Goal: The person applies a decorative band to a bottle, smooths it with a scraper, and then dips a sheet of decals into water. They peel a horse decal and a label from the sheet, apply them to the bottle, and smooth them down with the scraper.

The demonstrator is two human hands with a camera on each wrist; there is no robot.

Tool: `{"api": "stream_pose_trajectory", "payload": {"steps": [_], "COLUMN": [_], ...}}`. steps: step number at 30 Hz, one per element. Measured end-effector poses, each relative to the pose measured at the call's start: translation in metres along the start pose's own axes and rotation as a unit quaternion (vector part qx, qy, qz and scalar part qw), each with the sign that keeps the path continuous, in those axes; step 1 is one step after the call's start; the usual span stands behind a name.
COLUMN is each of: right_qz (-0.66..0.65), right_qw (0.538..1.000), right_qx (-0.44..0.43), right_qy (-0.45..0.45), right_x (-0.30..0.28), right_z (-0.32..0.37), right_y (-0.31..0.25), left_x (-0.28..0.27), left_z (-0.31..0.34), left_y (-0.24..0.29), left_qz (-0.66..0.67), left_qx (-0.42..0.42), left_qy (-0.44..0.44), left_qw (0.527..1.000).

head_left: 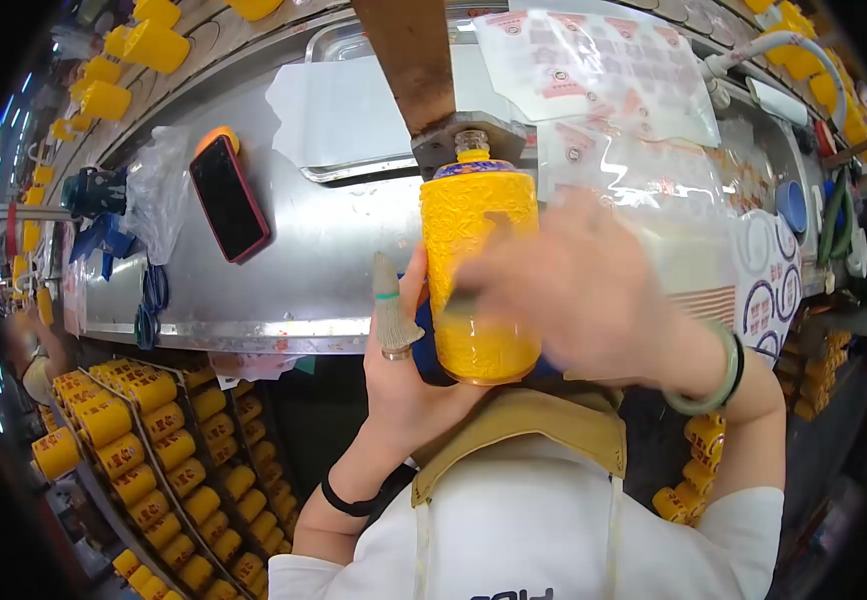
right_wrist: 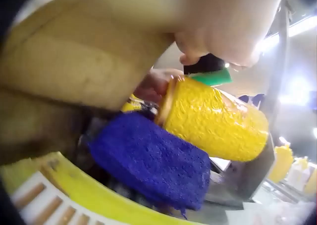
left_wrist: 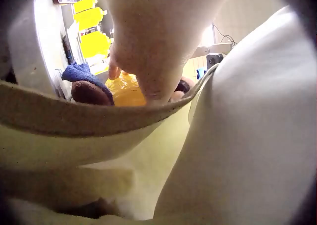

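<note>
A yellow embossed bottle (head_left: pixel 453 220) with a blue-patterned shoulder and clear glass neck points away from the body. My left hand (head_left: pixel 398 385) holds it low on its left side, one finger wearing a knitted sleeve with a pale tip (head_left: pixel 389 305). Blurred, my right hand (head_left: pixel 598 280) lies over the bottle's right side, pinching a small dark piece. In the right wrist view a green strip (right_wrist: pixel 213 77) shows beside the black part under that hand; I cannot tell what tool this is. The bottle's neck overlaps a metal plate (head_left: pixel 431 150) on a brown post.
A phone (head_left: pixel 228 200) lies on the metal table (head_left: pixel 323 270) at left, near crumpled plastic and scissors (head_left: pixel 150 300). Printed decal sheets (head_left: pixel 603 80) cover the right side. A blue cloth-covered block (right_wrist: pixel 153 160) sits below the bottle. Racks of yellow bottles (head_left: pixel 153 450) stand at lower left.
</note>
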State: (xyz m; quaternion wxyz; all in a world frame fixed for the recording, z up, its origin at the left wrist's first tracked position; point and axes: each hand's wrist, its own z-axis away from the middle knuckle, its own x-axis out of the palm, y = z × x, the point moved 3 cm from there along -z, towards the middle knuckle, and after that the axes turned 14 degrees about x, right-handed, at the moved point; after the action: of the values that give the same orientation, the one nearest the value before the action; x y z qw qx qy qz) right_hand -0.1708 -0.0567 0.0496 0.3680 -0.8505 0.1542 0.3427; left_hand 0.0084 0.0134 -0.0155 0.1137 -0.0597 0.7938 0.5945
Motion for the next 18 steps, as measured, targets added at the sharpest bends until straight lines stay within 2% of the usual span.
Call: {"api": "stream_pose_trajectory", "payload": {"steps": [1,2,4,5,6,7,8,9,10,11,12,13,14,16,18], "right_qz": [0.024,0.025,0.129,0.127,0.08,0.033,-0.012,-0.057,-0.059,-0.051,-0.142,-0.226,-0.225,-0.394,-0.361], "right_qw": [0.994,0.993,0.98,0.98,0.989,0.992,0.992,0.991,0.996,0.996,0.969,0.901,0.901,0.797,0.811], "right_qx": [0.075,0.077,-0.036,-0.037,-0.079,-0.121,-0.122,-0.122,-0.066,0.041,0.2,0.351,0.35,0.454,0.459], "right_qy": [0.079,0.082,0.15,0.15,0.091,0.03,0.019,0.007,-0.017,-0.062,0.029,0.119,0.118,0.061,0.034], "right_x": [-0.002,-0.006,-0.021,-0.019,-0.011,-0.005,-0.006,-0.009,-0.017,-0.017,-0.016,-0.014,-0.016,-0.014,-0.002], "right_z": [-0.01,-0.016,-0.017,-0.006,0.015,0.032,0.038,0.04,0.038,0.038,0.035,0.036,0.033,0.032,0.03], "right_y": [0.018,0.03,0.042,0.039,0.026,0.012,-0.003,-0.014,-0.01,0.003,0.013,0.023,0.025,0.033,0.025], "left_x": [-0.001,0.002,0.001,0.0,-0.002,-0.002,-0.002,-0.002,-0.002,-0.003,-0.006,-0.008,-0.008,-0.007,-0.006], "left_z": [0.0,-0.003,-0.004,-0.003,-0.002,0.001,0.002,0.002,0.002,0.002,-0.002,-0.005,-0.008,-0.014,-0.023], "left_y": [0.003,0.006,0.003,0.001,-0.005,-0.014,-0.019,-0.02,-0.02,-0.019,-0.006,-0.003,-0.002,-0.004,-0.009], "left_qz": [-0.1,-0.084,-0.076,-0.067,-0.069,-0.012,0.046,0.047,0.05,0.053,0.025,0.026,0.047,0.069,0.172], "left_qx": [0.077,0.107,0.109,0.11,0.109,0.087,0.064,0.062,0.051,0.04,0.076,0.076,0.071,0.066,0.045], "left_qy": [-0.056,-0.035,-0.048,-0.059,-0.058,-0.075,-0.091,-0.091,-0.095,-0.099,-0.108,-0.107,-0.105,-0.104,-0.048], "left_qw": [0.99,0.99,0.99,0.99,0.99,0.993,0.993,0.993,0.993,0.993,0.991,0.991,0.991,0.99,0.983]}}
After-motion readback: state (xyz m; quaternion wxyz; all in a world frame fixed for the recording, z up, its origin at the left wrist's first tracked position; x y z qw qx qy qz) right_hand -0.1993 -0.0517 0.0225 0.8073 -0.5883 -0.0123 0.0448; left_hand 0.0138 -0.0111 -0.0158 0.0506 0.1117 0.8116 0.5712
